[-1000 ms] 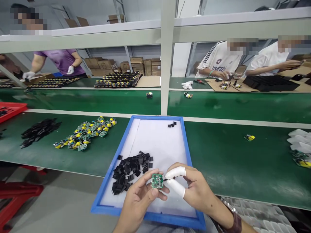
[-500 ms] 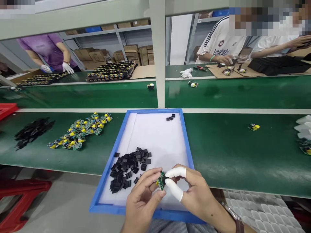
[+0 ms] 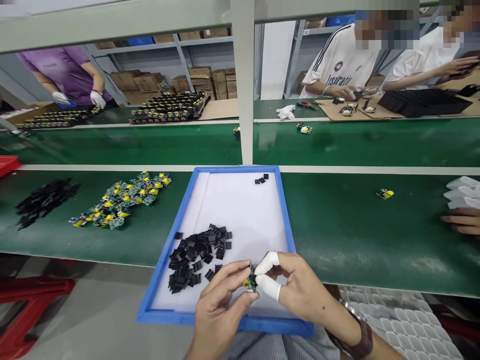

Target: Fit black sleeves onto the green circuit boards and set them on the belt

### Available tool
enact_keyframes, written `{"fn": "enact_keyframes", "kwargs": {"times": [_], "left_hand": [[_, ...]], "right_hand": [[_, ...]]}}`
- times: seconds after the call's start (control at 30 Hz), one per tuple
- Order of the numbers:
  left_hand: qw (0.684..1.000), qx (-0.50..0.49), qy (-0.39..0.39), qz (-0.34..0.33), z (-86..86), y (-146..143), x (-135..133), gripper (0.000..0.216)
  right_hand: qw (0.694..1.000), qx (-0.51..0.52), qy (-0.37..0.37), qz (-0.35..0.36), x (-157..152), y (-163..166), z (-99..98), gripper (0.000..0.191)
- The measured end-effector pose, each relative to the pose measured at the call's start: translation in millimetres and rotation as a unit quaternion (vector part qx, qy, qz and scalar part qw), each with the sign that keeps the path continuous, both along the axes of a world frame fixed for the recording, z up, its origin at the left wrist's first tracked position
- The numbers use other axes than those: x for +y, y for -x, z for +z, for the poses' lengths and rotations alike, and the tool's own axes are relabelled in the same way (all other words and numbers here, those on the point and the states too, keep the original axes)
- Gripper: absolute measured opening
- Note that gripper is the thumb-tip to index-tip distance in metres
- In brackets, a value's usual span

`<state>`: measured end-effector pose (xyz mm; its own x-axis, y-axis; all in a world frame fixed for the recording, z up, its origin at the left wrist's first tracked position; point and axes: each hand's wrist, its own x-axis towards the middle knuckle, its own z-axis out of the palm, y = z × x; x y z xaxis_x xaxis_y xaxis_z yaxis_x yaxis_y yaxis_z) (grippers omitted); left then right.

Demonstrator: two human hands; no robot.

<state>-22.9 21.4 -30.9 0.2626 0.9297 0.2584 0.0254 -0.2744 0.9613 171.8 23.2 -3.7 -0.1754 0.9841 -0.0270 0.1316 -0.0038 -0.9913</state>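
Observation:
Over the front of a blue-rimmed tray (image 3: 283,210), my left hand (image 3: 225,300) pinches a small green circuit board (image 3: 252,279) with a yellow part on it. My right hand (image 3: 290,282), with white covers on thumb and forefinger, presses against the board's right face. Its fingertips close on a small dark piece there, mostly hidden; whether it is a black clip cannot be made out. A heap of small black clips (image 3: 198,250) lies on the tray's white lining, left of my hands. A few more black clips (image 3: 261,179) sit near the tray's far right corner.
Left on the green bench stand a pile of circuit boards (image 3: 122,200) and a pile of flat black pieces (image 3: 47,197). One board (image 3: 385,193) rests at right, near another person's hand (image 3: 465,220). Beyond a post (image 3: 243,90), co-workers handle parts across the conveyor (image 3: 168,145).
My right fingertips have drawn closer together against the board, and the board has turned more edge-on. Another person's hand has appeared at the right edge. Parts on the far conveyor have shifted right.

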Motion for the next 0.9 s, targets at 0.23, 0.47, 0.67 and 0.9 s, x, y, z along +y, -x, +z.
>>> {"fn": "enact_keyframes", "kwargs": {"times": [0.23,0.47,0.67,0.9], "left_hand": [[0.997,-0.037,0.065,-0.016,-9.8,0,2,0.047],[0.992,-0.066,0.106,-0.023,-6.6,1,3,0.044],[0.989,-0.086,0.116,-0.026,-3.8,-2,3,0.046],[0.986,-0.092,0.135,-0.013,-4.1,-2,3,0.044]], "right_hand": [[0.993,-0.061,-0.091,0.05,1,-6,-2.9,0.019],[0.994,-0.051,-0.088,0.042,-2,-7,-9.1,0.023],[0.995,-0.025,-0.085,0.045,-2,-6,-11.5,0.022],[0.988,-0.034,-0.129,0.071,-5,-8,-8.3,0.028]]}}
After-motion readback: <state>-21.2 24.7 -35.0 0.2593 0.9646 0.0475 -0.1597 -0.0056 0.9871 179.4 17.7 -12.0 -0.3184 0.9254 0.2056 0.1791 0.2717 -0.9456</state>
